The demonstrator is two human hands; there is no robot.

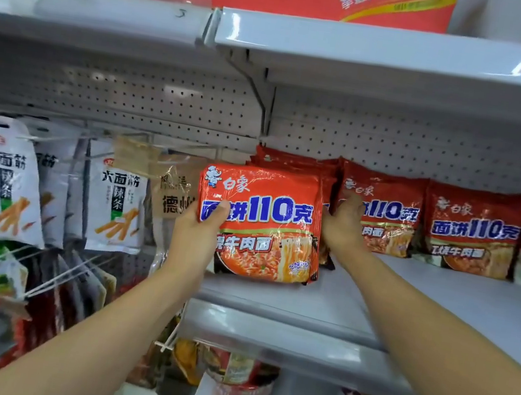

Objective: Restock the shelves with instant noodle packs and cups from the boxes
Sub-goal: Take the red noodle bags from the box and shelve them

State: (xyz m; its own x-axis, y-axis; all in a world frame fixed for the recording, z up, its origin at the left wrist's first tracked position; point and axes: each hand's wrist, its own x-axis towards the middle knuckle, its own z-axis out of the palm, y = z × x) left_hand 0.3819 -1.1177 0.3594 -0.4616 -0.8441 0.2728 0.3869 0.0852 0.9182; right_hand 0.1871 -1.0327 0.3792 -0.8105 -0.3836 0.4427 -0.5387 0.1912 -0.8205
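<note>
A red instant noodle pack (269, 219) with blue "110" lettering stands upright at the left end of the white shelf (372, 302), with more packs stacked behind it. My left hand (204, 223) grips its left edge, thumb across the front. My right hand (343, 223) holds the stack's right side, fingers reaching behind the front pack and touching the neighbouring pack (382, 212). Two more red packs (473, 232) stand in a row to the right along the back.
White snack bags (8, 180) hang on hooks to the left of the shelf. The upper shelf (392, 51) sits close overhead. Noodle cups (240, 394) stand on the shelf below. A bare strip of shelf lies in front of the row of packs.
</note>
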